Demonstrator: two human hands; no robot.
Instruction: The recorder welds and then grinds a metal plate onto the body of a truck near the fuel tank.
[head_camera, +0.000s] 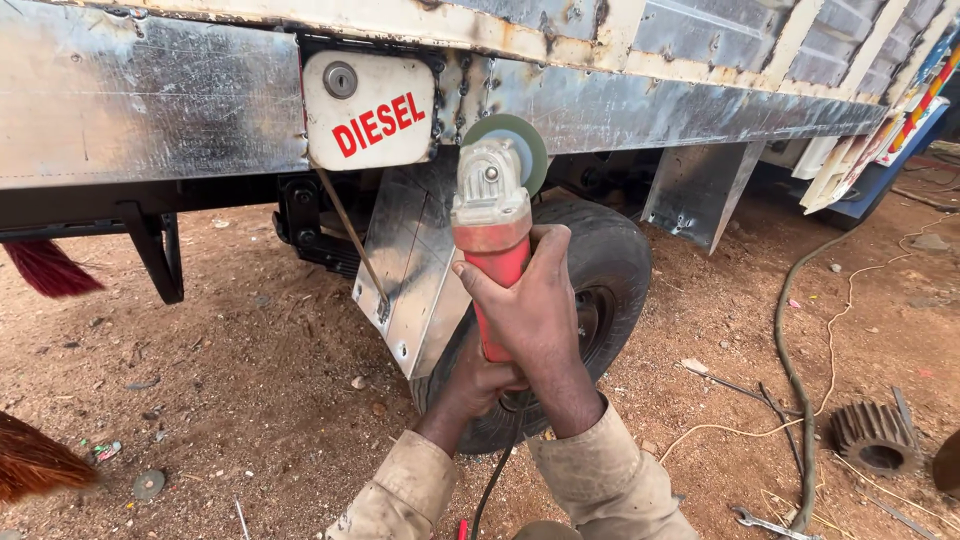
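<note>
A truck body (150, 100) of bare sheet metal, scuffed, scorched along its seams and streaked with rust at the top edge, fills the upper frame above red, pebbly ground (250, 380). A worn black rubber tyre (610, 270) stands below it, beside a bright, riveted metal mudguard panel (410, 260). A cream, round-cornered fuel flap (368, 108) with a small round lock and red lettering sits closed in the body. Both hands are wrapped around a red-bodied angle grinder (492, 230) with a pale grey head, held upright in front of the tyre; its round greenish disc (520, 145) is up at the lower edge of the truck body just right of the flap. The right hand (535, 310) closes around the red barrel; the left hand (480, 385) grips its lower end. A toothed steel gear (875, 437) lies on the dirt at right, near a dark hose (795, 380) and a spanner (765, 522).
</note>
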